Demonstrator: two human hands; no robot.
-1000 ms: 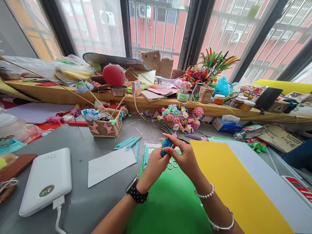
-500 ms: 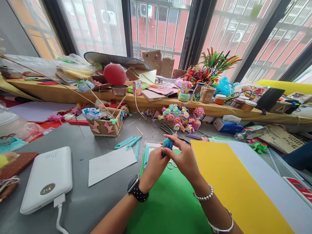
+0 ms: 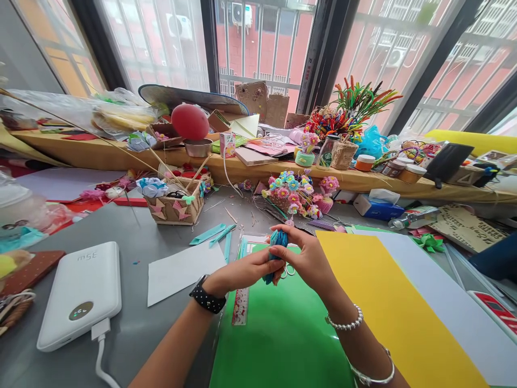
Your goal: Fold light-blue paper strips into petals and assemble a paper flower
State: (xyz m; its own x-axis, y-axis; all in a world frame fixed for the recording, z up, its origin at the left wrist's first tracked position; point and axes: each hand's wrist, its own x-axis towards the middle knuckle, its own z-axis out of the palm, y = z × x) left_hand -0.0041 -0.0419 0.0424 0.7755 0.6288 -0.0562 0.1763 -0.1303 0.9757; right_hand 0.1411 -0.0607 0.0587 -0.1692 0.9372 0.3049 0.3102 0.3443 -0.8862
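Between my two hands is a small bundle of blue cord (image 3: pixel 278 240), held above the green sheet on the desk. My left hand (image 3: pixel 252 268), with a dark watch on its wrist, grips the bundle's lower part from the left. From the right, my right hand (image 3: pixel 305 253) closes thumb and fingers on its upper part; a beaded bracelet sits on that wrist. Behind the hands, scissors (image 3: pixel 288 270) show only their handle loops. A patterned ruler (image 3: pixel 240 307) lies on the green sheet (image 3: pixel 278 334) below my left wrist.
Left of the hands are a white paper (image 3: pixel 181 275), blue-green folded strips (image 3: pixel 208 235) and a white power bank (image 3: pixel 83 293) with a cable. A yellow sheet (image 3: pixel 379 291) lies to the right. Behind stand a cardboard basket (image 3: pixel 177 209) and colourful craft flowers (image 3: pixel 291 188).
My left hand has swung lower and flatter, its wrist moving left, which uncovers the ruler. More of the blue bundle shows below the fingers. My right hand has shifted slightly right.
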